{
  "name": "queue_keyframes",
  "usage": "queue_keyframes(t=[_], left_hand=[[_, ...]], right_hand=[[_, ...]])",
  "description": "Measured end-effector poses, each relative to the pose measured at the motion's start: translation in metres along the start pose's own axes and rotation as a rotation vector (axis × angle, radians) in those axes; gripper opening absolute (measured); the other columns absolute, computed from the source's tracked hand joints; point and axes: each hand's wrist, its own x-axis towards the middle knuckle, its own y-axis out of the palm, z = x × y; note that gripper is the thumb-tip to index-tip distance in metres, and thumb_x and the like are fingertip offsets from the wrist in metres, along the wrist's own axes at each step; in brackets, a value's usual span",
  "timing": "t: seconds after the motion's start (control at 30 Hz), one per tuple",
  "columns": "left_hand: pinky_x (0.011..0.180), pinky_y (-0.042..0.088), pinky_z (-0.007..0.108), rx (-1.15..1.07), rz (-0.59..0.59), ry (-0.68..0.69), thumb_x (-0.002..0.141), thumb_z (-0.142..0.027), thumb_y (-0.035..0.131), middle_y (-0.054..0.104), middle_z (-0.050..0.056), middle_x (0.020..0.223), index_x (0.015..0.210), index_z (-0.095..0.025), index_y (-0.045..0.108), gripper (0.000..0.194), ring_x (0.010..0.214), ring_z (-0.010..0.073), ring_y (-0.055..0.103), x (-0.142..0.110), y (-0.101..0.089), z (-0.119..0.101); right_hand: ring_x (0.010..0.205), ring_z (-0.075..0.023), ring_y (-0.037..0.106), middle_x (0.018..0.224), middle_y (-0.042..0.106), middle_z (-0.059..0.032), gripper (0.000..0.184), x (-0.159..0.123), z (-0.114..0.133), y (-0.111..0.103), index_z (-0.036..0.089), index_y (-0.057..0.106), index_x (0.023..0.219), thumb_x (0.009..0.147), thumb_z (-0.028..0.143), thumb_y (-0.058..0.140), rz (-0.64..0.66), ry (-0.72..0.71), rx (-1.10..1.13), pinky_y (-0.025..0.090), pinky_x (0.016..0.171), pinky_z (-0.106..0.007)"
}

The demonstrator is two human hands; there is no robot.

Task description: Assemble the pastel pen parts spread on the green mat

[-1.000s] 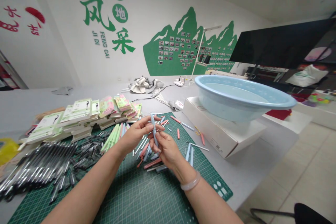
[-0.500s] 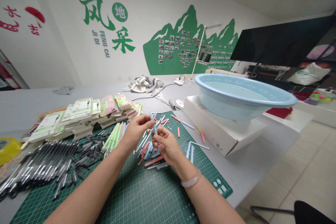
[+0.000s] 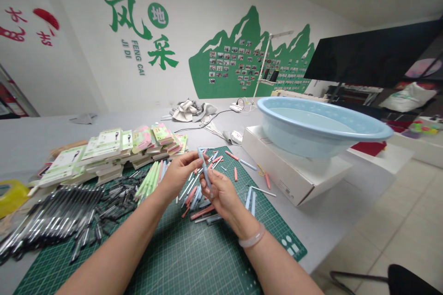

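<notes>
A light blue pen slants between my two hands above the green cutting mat. My left hand pinches it near the upper end. Lower down, the fingers of my right hand close round the same pen; a pale bangle circles that wrist. Beneath and behind the hands lie scattered blue and pink pen parts and thin white refills. A row of green pens, with a few pink and blue ones, rests beside my left hand.
Many black clear-barrelled pens lie at the left, with stacked boxed packs behind them and yellow tape at the edge. A blue basin stands on a white box to the right. Crumpled cloth and a cable lie at the back.
The right-hand fingers have shifted along the blue pen and folded in more, so more of its length shows. My left hand has barely moved.
</notes>
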Motion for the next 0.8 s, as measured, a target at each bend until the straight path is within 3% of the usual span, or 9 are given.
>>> queue_keyframes(t=[0.13,0.37,0.6,0.8], left_hand=[[0.079,0.043,0.03,0.012,-0.007,0.009,0.077,-0.035,0.061,0.068,0.006,0.089,0.096,-0.017,0.069,0.028,0.086,0.0205,0.058,-0.001,0.001,0.0],[0.076,0.043,0.027,0.023,0.032,0.045,0.079,-0.033,0.059,0.068,0.005,0.088,0.096,-0.017,0.068,0.026,0.082,0.0183,0.058,-0.002,0.0,-0.003],[0.08,0.043,0.029,0.037,0.055,0.052,0.078,-0.032,0.06,0.069,0.005,0.089,0.094,-0.017,0.069,0.023,0.086,0.0204,0.06,-0.002,-0.005,-0.006],[0.07,0.044,0.026,0.049,-0.007,0.052,0.077,-0.031,0.061,0.067,0.004,0.083,0.093,-0.016,0.068,0.022,0.076,0.0173,0.059,-0.004,0.0,-0.011]], right_hand=[[0.043,-0.0039,0.038,0.062,0.054,0.0037,0.019,0.001,-0.003,-0.003,0.016,0.061,0.081,0.067,0.021,0.073,-0.001,-0.067,-0.06,0.028,0.041,-0.017],[0.051,-0.0078,0.052,0.064,0.061,-0.0016,0.019,0.003,-0.009,-0.004,0.013,0.064,0.082,0.075,0.03,0.067,0.011,-0.058,-0.07,0.039,0.05,-0.019],[0.046,-0.0068,0.042,0.055,0.054,0.0009,0.026,0.0,-0.005,0.003,0.014,0.063,0.077,0.078,0.04,0.062,0.082,-0.033,-0.099,0.03,0.045,-0.019],[0.049,-0.0072,0.044,0.061,0.058,0.0004,0.023,-0.001,-0.002,0.002,0.015,0.062,0.082,0.076,0.038,0.064,-0.006,-0.106,-0.194,0.031,0.045,-0.019]])
